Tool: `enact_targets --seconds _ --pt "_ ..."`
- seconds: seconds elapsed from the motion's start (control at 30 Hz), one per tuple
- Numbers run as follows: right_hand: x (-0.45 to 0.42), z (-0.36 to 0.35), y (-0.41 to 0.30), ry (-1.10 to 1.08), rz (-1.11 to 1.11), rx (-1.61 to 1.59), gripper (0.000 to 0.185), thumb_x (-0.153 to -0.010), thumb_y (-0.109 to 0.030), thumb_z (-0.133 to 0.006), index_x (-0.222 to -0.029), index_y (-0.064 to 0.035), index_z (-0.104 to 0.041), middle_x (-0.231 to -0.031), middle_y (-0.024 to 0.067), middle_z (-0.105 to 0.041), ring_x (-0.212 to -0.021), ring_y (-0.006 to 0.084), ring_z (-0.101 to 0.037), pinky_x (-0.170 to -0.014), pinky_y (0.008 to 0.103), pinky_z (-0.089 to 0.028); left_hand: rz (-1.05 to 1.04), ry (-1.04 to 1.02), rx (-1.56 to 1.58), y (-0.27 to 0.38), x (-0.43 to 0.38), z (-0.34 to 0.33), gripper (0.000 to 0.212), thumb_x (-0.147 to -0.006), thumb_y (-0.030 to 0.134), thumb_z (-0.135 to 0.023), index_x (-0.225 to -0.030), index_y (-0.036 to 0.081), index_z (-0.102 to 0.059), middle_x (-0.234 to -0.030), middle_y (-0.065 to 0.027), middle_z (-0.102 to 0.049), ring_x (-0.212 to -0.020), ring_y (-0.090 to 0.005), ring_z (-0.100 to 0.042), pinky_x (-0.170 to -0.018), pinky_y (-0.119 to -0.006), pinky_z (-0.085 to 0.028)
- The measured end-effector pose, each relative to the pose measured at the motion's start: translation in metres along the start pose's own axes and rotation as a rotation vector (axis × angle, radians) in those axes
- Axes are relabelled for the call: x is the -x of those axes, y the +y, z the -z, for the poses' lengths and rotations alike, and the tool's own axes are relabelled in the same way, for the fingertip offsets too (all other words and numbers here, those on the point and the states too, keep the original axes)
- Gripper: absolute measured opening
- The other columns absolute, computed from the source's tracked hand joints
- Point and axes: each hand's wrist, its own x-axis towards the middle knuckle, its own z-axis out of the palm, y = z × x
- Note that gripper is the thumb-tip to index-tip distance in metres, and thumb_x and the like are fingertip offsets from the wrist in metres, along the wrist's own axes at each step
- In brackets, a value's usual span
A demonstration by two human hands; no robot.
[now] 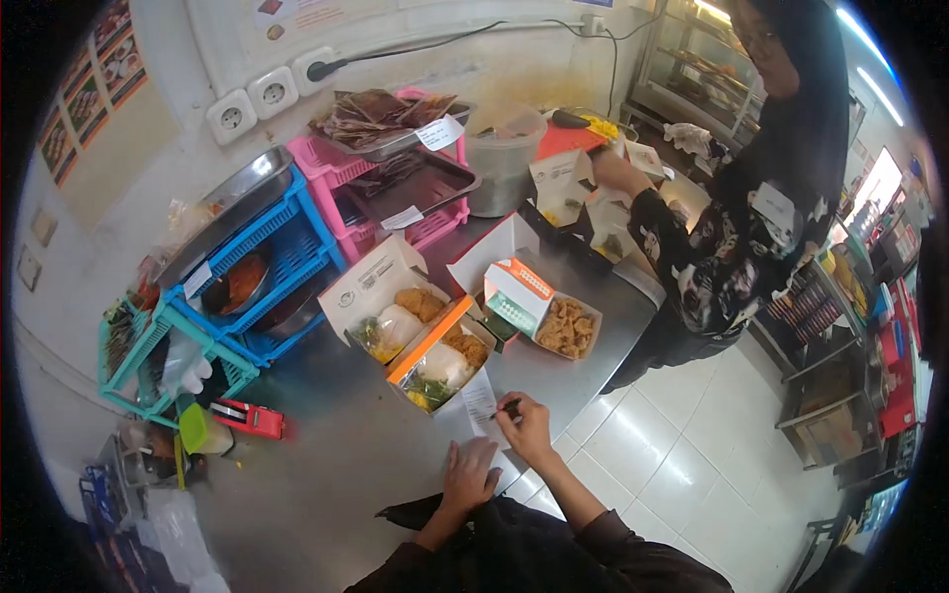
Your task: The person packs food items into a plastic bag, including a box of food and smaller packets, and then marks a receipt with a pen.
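My right hand [528, 430] holds a black pen [511, 407], its tip at a printed paper slip [478, 400] on the steel table. My left hand [470, 476] lies flat at the slip's lower end, without grasping anything. Just beyond the slip stands an open meal box [437, 396] with wrapped rice, fried chicken and greens. Behind it is a second open box [368, 285] with similar food. To the right, a smaller carton [519, 296] holds fried chicken pieces [569, 326].
A red tape dispenser [259, 419] and a green-lidded tub [196, 430] sit at left, near blue stacked baskets [256, 282]. Pink racks [319, 167] carry metal trays against the wall. At right a co-worker's hand [619, 172] reaches among more open boxes [561, 181].
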Motion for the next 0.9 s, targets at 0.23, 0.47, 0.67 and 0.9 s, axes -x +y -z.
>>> enact_targets --seconds 0.23,0.47,0.67,0.9 --pt "0.007 0.003 0.007 -0.096 -0.01 -0.021 0.009 -0.074 -0.004 -0.061 -0.083 -0.0014 -0.06 -0.074 0.011 -0.064 -0.066 0.0192 -0.064 -0.061 0.0295 -0.05 -0.001 0.037 -0.002 -0.002 0.003 0.002 0.049 -0.081 0.033 -0.057 -0.122 0.007 -0.05 -0.116 -0.0147 -0.05 -0.115 -0.0311 -0.045 -0.102 -0.058 -0.024" --pt "0.008 0.001 -0.005 -0.121 0.1 0.018 0.011 -0.073 -0.003 -0.06 -0.084 -0.003 -0.06 -0.08 0.012 -0.063 -0.07 0.0247 -0.064 -0.063 0.0322 -0.05 -0.013 0.157 0.219 -0.011 -0.001 0.015 0.037 -0.076 0.019 -0.064 -0.11 0.006 -0.056 -0.11 -0.0155 -0.052 -0.108 -0.0349 -0.049 -0.097 -0.049 -0.034" --pt "0.014 -0.017 0.0 -0.182 0.412 0.531 0.028 -0.065 -0.006 -0.06 -0.092 -0.0132 -0.062 -0.101 0.0082 -0.055 -0.088 0.0261 -0.053 -0.073 0.0387 -0.042 0.648 0.719 0.62 -0.055 -0.024 0.05 0.044 -0.074 0.014 -0.07 -0.11 0.003 -0.046 -0.115 -0.0136 -0.048 -0.097 -0.0246 -0.052 -0.08 -0.035 -0.045" --pt "0.007 -0.029 0.014 -0.293 0.397 0.574 0.035 -0.074 -0.01 -0.057 -0.109 -0.0135 -0.059 -0.112 0.0065 -0.057 -0.093 0.0248 -0.052 -0.077 0.0376 -0.041 0.479 0.707 0.527 -0.113 -0.059 0.06 0.058 -0.078 0.011 -0.065 -0.127 -0.001 -0.038 -0.12 -0.0138 -0.047 -0.092 -0.0206 -0.053 -0.076 -0.031 -0.046"
